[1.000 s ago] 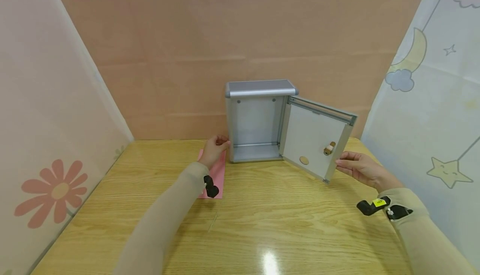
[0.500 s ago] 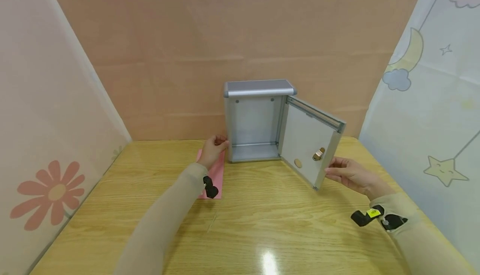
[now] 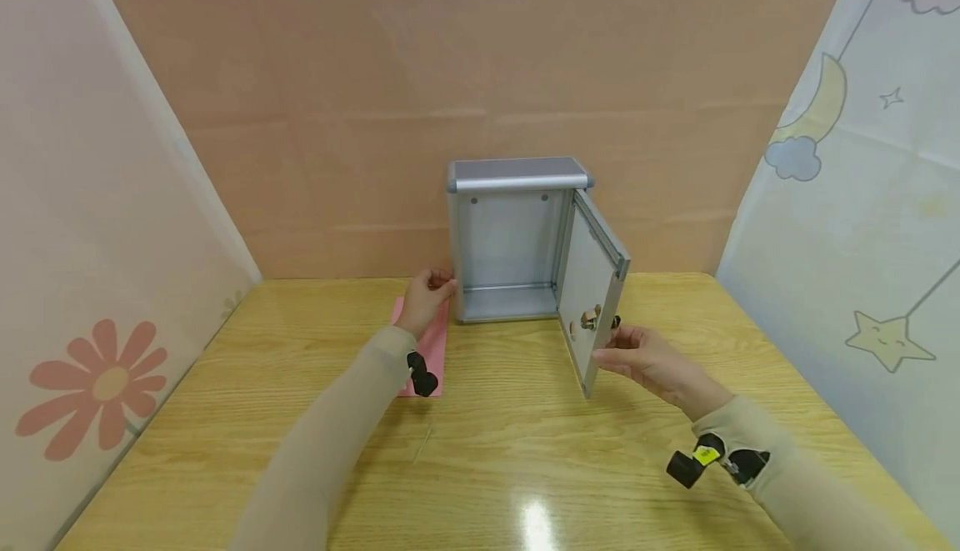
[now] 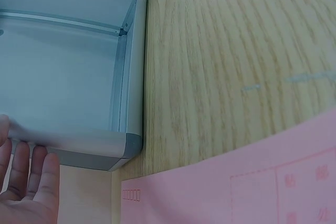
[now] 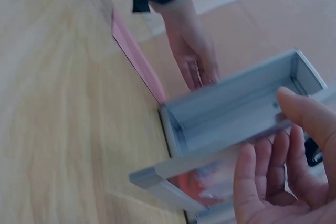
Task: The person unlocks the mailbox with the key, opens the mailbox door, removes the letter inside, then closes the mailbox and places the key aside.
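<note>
A silver-framed metal mailbox [image 3: 521, 174] stands upright at the back of the table, with bare inner walls showing. Its door [image 3: 583, 276] hangs from the right side, swung outward, and carries a brass cam lock [image 3: 590, 318]. My left hand [image 3: 423, 304] holds the box's left wall, thumb at the front edge and fingers along the outside, as the left wrist view shows. My right hand [image 3: 654, 365] pinches the door's free edge near its bottom corner. In the right wrist view, the right hand's fingers [image 5: 262, 169] lie against the door's outer face.
Under my left forearm lies a pink envelope [image 3: 433, 355], left of the mailbox; printed red boxes show on it in the left wrist view. A brown backdrop [image 3: 337, 117] rises behind the wooden table [image 3: 480, 468]. Patterned white sheets [image 3: 862, 226] flank both sides.
My right hand has swung the door inward, toward the left, narrowing its opening angle. The left hand stays on the mailbox's left wall, and the envelope has not moved.
</note>
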`<control>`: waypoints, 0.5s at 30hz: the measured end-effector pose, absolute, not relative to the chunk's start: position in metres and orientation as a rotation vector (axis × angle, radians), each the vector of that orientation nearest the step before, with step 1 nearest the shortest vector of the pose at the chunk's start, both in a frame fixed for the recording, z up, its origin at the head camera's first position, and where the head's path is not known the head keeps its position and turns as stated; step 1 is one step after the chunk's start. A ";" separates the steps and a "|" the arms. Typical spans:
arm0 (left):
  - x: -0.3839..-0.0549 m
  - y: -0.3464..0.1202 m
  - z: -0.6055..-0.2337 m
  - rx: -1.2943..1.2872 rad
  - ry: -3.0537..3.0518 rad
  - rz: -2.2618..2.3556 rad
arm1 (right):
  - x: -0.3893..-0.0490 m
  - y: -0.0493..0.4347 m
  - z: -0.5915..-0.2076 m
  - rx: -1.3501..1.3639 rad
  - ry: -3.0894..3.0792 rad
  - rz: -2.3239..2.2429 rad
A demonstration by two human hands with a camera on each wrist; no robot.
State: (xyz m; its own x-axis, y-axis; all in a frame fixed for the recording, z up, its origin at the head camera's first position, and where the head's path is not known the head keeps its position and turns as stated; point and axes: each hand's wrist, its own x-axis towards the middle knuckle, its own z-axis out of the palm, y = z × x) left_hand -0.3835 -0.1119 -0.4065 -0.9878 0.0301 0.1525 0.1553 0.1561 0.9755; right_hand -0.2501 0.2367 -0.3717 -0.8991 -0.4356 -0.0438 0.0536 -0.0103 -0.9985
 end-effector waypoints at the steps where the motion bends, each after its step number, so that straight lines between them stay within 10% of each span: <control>1: -0.383 -0.112 -0.407 -0.187 -2.304 -1.980 | -0.249 0.231 -0.372 -0.370 1.937 -1.987; 15: -0.381 -0.111 -0.406 -0.205 -2.297 -1.988 | -0.254 0.162 -0.383 -0.226 2.077 -1.987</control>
State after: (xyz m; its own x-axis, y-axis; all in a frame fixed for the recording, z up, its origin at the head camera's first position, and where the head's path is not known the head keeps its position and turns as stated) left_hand -0.3813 -0.1114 -0.4057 -0.9863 0.0378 0.1608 0.1646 0.1403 0.9763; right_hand -0.2543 0.1618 -0.3827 -0.9546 -0.2874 -0.0777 0.0650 0.0537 -0.9964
